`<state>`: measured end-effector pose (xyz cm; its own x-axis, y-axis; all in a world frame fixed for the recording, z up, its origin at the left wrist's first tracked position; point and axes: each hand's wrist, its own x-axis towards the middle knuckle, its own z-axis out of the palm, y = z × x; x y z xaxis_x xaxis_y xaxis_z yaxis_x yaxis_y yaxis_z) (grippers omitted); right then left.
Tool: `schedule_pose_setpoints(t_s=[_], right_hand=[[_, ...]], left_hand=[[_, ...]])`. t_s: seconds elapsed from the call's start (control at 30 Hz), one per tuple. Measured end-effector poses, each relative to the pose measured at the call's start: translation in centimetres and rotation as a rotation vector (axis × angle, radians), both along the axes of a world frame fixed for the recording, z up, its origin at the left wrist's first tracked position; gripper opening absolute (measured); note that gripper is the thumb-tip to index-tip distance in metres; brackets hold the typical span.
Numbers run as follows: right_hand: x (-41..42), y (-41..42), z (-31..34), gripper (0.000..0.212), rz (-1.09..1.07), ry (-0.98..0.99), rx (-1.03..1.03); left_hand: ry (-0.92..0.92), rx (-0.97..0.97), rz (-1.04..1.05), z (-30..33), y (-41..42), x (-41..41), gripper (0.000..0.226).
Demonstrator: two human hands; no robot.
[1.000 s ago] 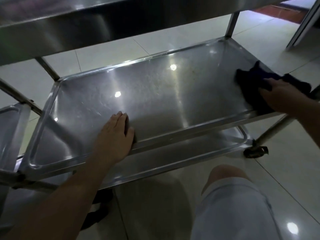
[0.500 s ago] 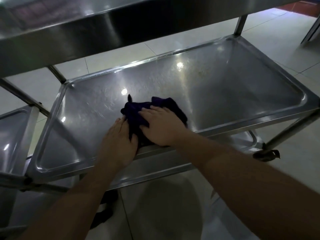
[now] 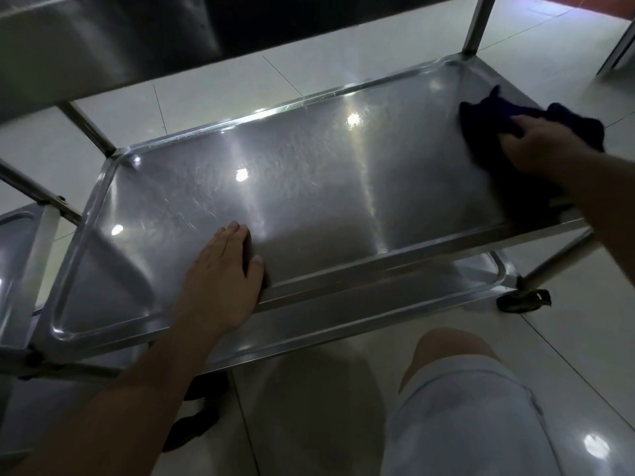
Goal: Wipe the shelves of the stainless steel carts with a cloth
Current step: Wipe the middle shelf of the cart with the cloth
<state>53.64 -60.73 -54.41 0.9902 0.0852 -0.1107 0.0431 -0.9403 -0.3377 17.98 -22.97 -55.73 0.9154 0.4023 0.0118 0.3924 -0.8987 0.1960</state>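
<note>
head view: right hand (image 3: pixel 539 147) presses the cloth (image 3: pixel 488 132) flat to wipe the shelf (image 3: pixel 343 187); left hand (image 3: pixel 223 269), fingers straight, steadies the cart.

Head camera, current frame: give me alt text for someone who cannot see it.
A person's right hand presses a dark blue cloth onto the far right end of a stainless steel cart's middle shelf. The left hand lies flat on the shelf's near edge, and a castor wheel stands on the pale tiled floor.
</note>
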Motion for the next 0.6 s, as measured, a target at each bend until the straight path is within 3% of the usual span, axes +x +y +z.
schedule_pose_setpoints(t_s=[0.17, 0.37, 0.6], right_hand=[[-3.7, -2.1, -0.7, 0.049, 0.030, -0.003, 0.025], [-15.2, 2.0, -1.1, 0.034, 0.091, -0.229, 0.060], [-28.3, 16.0, -0.3, 0.037, 0.565, -0.283, 0.188]], left_hand=[[0.006, 0.000, 0.006, 0.2, -0.2, -0.1, 0.061], [0.017, -0.003, 0.027, 0.4, -0.4, 0.2, 0.058], [0.030, -0.002, 0.007, 0.3, -0.4, 0.1, 0.061]])
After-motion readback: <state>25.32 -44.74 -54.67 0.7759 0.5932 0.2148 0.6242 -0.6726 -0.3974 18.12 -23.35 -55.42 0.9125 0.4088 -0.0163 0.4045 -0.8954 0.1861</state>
